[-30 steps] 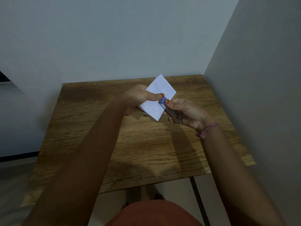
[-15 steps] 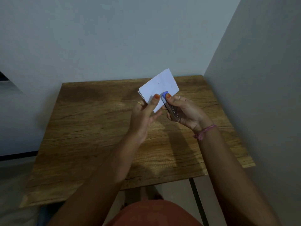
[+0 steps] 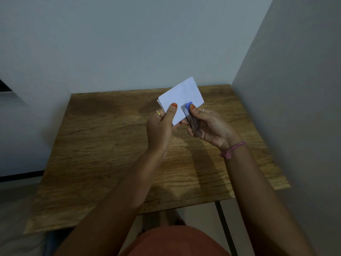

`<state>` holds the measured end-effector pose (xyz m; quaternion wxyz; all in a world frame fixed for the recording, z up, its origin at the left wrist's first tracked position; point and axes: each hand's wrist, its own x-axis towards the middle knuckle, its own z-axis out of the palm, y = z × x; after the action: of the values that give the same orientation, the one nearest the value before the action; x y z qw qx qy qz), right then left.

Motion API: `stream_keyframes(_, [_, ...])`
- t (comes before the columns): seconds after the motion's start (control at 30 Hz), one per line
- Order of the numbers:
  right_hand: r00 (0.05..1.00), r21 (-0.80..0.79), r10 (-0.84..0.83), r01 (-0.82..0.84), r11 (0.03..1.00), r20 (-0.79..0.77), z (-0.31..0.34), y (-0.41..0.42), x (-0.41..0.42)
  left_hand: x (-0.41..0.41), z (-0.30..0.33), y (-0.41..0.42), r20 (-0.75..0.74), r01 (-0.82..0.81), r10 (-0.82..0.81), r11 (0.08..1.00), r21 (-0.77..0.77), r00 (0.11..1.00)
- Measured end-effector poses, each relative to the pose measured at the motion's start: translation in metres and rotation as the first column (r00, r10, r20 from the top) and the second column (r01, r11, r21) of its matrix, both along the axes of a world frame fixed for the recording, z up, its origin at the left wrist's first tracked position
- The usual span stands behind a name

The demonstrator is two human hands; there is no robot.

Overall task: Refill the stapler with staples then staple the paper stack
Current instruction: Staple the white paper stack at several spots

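Note:
A small white paper stack (image 3: 181,97) is held up in the air over the far part of the wooden table (image 3: 103,148). My left hand (image 3: 162,124) pinches its lower left corner, thumb on the front face. My right hand (image 3: 210,126) grips a small metal stapler (image 3: 191,119) with a blue tip, thumb pressing near that tip. The stapler's front end sits over the stack's lower right edge. Its jaws are hidden behind the paper and my fingers.
The table stands in a corner, with a grey wall (image 3: 147,43) behind it and another wall (image 3: 295,89) close on the right. A dark table leg (image 3: 224,228) runs down at the near right. Bare wood surrounds the hands.
My left hand has shifted its hold from the stack's front to its lower left corner. The paper has tilted up and back. The stapler stays at the stack's lower right edge.

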<state>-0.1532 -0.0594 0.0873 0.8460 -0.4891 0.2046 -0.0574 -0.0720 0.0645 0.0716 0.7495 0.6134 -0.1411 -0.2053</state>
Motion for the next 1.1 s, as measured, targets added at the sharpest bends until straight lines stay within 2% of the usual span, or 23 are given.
stream_keyframes(0.27, [1.0,-0.056,-0.021,0.022,0.998,0.007,-0.005,0.004,0.002,-0.002,-0.002,0.0,-0.023,0.027,-0.028,0.999,-0.042,0.999])
stream_keyframes(0.43, [0.999,-0.074,-0.037,0.036,0.997,-0.015,-0.006,0.011,0.003,-0.009,-0.005,-0.002,-0.079,0.138,-0.146,0.986,-0.097,0.986])
stream_keyframes(0.67, [0.995,-0.069,-0.09,0.087,0.994,-0.031,-0.009,0.014,0.002,-0.01,-0.008,-0.007,-0.113,0.108,-0.117,0.991,-0.078,0.987])
stream_keyframes(0.8, [0.992,-0.108,-0.126,0.124,0.986,-0.013,-0.008,0.02,0.004,-0.008,-0.007,-0.008,-0.089,0.091,-0.096,0.994,-0.065,0.991])
stream_keyframes(0.97, [0.99,-0.149,-0.138,0.139,0.979,0.021,-0.012,0.024,0.007,-0.007,-0.008,-0.009,-0.133,0.079,-0.091,0.993,-0.092,0.987])
stream_keyframes(1.1, [0.992,-0.159,-0.125,0.126,0.979,0.017,-0.012,0.022,0.006,-0.001,-0.006,-0.004,-0.176,0.185,-0.214,0.968,-0.167,0.961])
